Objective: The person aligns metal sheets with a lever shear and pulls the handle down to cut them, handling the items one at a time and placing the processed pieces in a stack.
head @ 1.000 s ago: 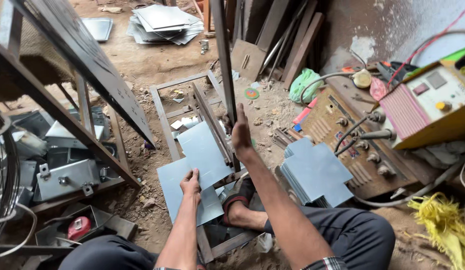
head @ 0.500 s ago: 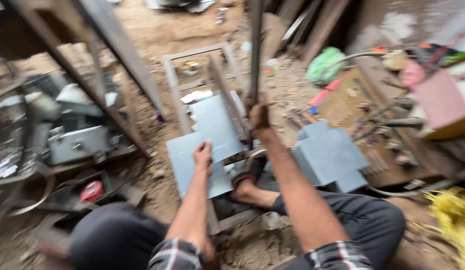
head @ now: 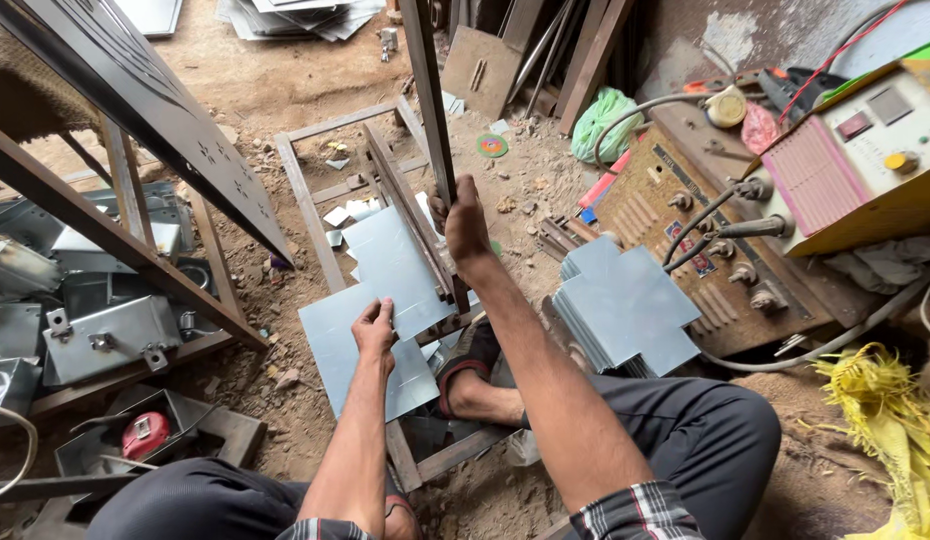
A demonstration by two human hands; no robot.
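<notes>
Now, right hand wrapped round lever, raised upright. Left hand pinches sheet flat on floor frame. Best: keep sheet square under blade, fingers clear of lever, foot bracing.

open dirt floor is lying free beyond the flat metal frame. a slanted dark panel is crowding the left side, a stack of cut sheets and a welding machine are blocking the right, and an upright bar is standing mid-way.
</notes>
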